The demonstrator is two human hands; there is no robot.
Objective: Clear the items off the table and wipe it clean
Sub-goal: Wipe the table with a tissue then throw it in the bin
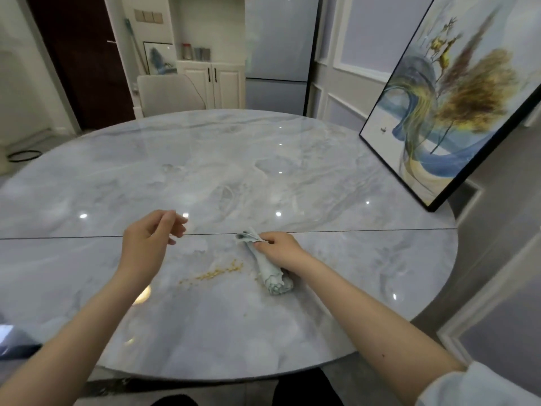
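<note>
A round grey marble table (205, 177) fills the view. A pale blue-white cloth (270, 273) lies bunched on it near the front middle. My right hand (279, 249) grips the cloth's far end and rests on the tabletop. Yellow crumbs (218, 272) are scattered just left of the cloth. My left hand (149, 238) hovers over the table to the left of the crumbs, fingers loosely apart and holding nothing.
A large framed painting (450, 112) leans on the table's right side against the wall. A pale chair (169, 93) stands at the far edge. A fridge (278, 51) and white cabinet (216, 80) are behind. A seam (366, 230) crosses the tabletop.
</note>
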